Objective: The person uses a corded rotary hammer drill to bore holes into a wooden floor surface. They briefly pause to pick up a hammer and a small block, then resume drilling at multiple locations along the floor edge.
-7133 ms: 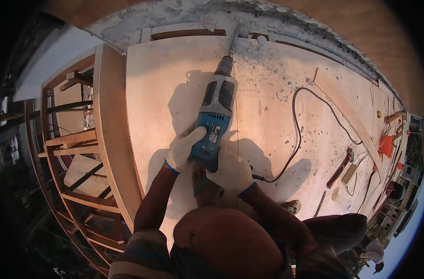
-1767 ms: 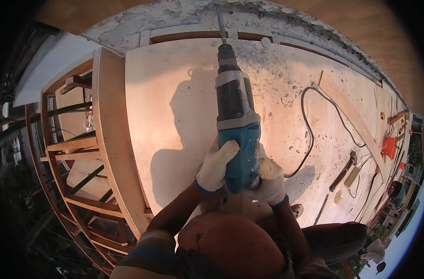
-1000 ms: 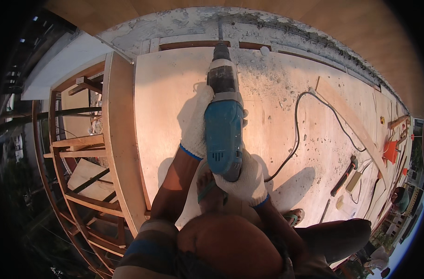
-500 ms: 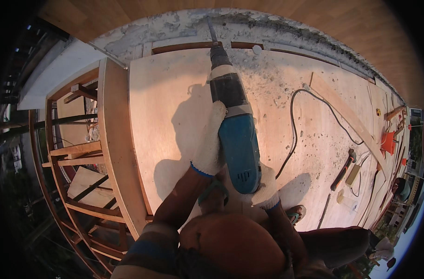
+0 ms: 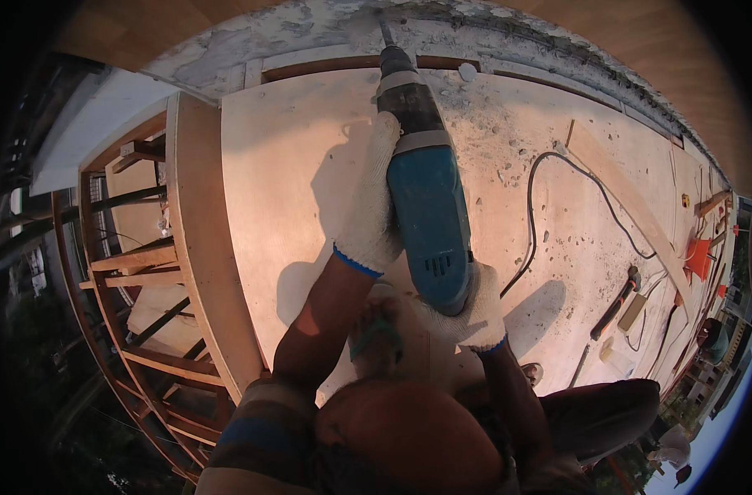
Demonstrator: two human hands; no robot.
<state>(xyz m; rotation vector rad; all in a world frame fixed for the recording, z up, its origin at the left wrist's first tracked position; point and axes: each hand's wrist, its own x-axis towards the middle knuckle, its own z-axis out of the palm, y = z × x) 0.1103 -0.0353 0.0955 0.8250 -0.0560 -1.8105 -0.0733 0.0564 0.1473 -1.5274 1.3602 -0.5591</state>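
Note:
A blue and black rotary hammer drill [image 5: 430, 210] points away from me, its bit [image 5: 387, 33] meeting the rough, chipped concrete edge [image 5: 310, 31] at the far side. My left hand [image 5: 369, 194], in a white knitted glove with a blue cuff, is closed round the drill's left side near the front; most of its fingers are hidden beneath the body. My right hand [image 5: 472, 318], gloved alike, grips the rear end, where the handle is hidden under the housing. Below lies a pale plywood sheet [image 5: 285, 165] strewn with concrete crumbs.
A black cable [image 5: 530, 214] curls across the plywood beside a long board [image 5: 619, 194]. A hammer [image 5: 615, 304] lies at the right, with an orange-red container [image 5: 698, 258] beyond it. Past a raised plank [image 5: 203, 239] on the left, an open timber frame [image 5: 157, 272] drops away.
The drill and both gloved hands have shifted slightly farther away. The bit stays at the concrete, and dust now blurs its tip. My head view has tilted a little.

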